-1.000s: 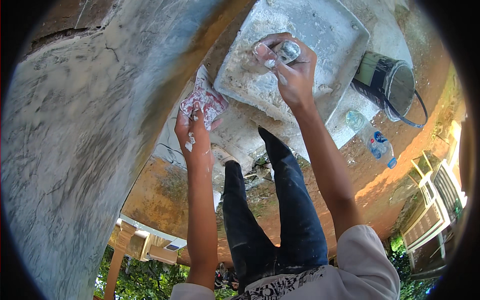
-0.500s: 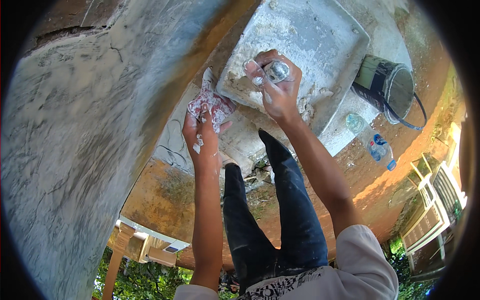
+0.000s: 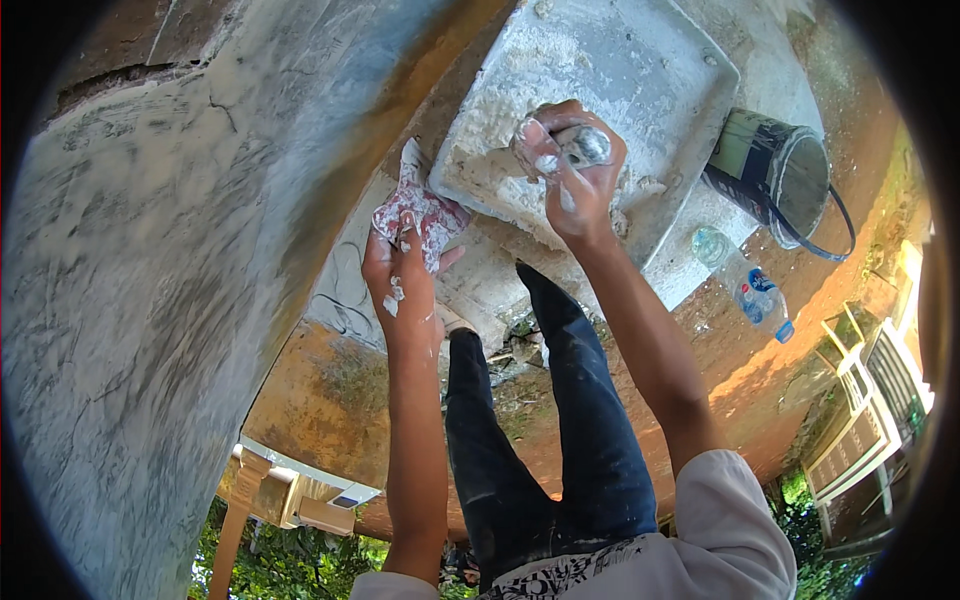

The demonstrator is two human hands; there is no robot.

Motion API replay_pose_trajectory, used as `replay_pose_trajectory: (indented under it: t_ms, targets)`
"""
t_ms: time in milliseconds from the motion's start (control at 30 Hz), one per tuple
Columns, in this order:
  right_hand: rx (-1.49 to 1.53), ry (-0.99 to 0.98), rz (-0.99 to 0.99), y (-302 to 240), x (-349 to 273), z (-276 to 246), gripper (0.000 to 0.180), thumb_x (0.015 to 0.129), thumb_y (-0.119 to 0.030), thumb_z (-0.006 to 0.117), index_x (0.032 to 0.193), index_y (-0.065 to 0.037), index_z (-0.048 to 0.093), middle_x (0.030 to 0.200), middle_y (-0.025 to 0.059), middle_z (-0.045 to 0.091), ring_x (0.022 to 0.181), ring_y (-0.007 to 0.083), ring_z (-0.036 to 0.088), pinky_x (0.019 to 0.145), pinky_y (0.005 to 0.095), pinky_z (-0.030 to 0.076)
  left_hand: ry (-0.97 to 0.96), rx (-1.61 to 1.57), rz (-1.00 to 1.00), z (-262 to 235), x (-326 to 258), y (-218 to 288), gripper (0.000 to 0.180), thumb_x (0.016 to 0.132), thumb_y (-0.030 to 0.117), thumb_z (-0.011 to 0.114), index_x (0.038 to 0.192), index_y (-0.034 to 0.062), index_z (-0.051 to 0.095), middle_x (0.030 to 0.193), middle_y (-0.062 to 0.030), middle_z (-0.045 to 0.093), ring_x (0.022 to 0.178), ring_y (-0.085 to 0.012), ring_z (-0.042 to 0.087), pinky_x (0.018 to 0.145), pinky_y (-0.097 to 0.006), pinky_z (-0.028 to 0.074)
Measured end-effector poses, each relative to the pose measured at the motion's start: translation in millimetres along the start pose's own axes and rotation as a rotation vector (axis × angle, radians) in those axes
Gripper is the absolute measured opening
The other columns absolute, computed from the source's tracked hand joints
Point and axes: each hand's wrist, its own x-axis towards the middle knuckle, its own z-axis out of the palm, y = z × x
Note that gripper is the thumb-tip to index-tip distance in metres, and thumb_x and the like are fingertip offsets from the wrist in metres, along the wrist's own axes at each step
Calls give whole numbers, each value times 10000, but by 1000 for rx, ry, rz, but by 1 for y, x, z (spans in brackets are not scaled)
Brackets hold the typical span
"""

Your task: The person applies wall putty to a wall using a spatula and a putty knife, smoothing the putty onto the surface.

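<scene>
While a white-smeared red hand tool (image 3: 428,218) is gripped by the left hand (image 3: 402,268) beside a grey tray (image 3: 680,75), a round-ended handle (image 3: 590,148) is clasped in the right hand (image 3: 585,195) above its paste (image 3: 500,120).

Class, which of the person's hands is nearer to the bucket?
Right. The right hand is over the tray, left of the bucket; the left hand is farther left, outside the tray.
</scene>
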Motion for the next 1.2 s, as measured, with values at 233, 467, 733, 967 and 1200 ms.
replay_pose_trajectory:
  t_ms: [233,467,733,967,1200]
  targets:
    - [71,18,84,1,-1,-3,97,837,-46,591,832,40,635,769,91,628,653,143,595,591,267,475,40,14,-18,3,0,0,272,970,140,484,1206,15,535,1132,-100,608,968,-195,628,719,-369,594]
    - [486,187,127,17,4,-7,82,783,10,561,806,53,627,784,125,622,714,165,595,636,281,474,24,12,-4,7,-1,-4,266,957,91,457,1196,3,534,1141,-107,595,967,-210,631,726,-390,592]
    - [-401,66,-502,30,6,-24,388,740,163,538,1059,-29,648,959,155,634,892,279,609,855,407,402,33,20,5,5,-1,-4,284,957,87,459,1219,8,531,1127,-104,604,968,-207,627,726,-388,591]
    - [-522,-71,-495,37,-4,-32,121,777,101,536,826,33,623,1167,173,421,917,312,595,748,389,539,51,-4,3,8,-3,-3,284,955,81,457,1218,7,530,1127,-97,603,953,-196,627,722,-393,592]
    - [-396,122,-582,33,8,-15,120,824,34,625,936,-6,609,810,123,622,641,241,619,605,325,552,52,0,5,4,-2,-5,273,951,87,468,1202,-1,531,1127,-101,601,946,-204,632,721,-394,597]
